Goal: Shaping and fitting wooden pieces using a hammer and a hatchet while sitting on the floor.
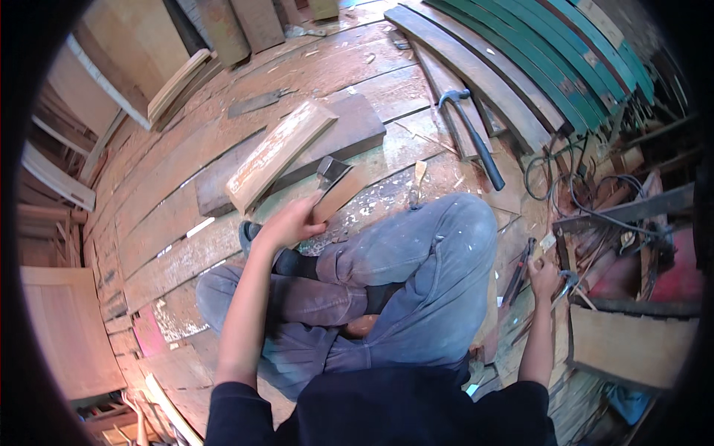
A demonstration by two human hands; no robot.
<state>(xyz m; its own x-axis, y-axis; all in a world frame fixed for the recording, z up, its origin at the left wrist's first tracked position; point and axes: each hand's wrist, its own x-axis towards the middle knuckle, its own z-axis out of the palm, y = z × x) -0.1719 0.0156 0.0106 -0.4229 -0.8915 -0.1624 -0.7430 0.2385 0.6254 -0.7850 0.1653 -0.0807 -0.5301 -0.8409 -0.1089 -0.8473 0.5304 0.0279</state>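
Observation:
I sit cross-legged on a plank floor. My left hand (288, 223) is closed around a brown wooden block (342, 195) with a dark, squarish part (332, 171) by its upper edge; its exact kind is unclear. Just beyond, a pale wood piece (279, 156) with a whitish, worn face rests aslant on a thick dark plank (361, 130). Over to the right, my right hand (544, 276) is closed among tools and scraps, its fingers around something small and pale that I cannot make out. Beside it lies a long tool (518, 271) with dark and red parts.
A claw hammer (476, 141) with a black handle lies on boards ahead right. Near my knee is a small wooden-handled tool (418, 181). Green slats (543, 56) are stacked far right, above tangled cables (576, 178). Wooden panels (71, 327) stand along the left.

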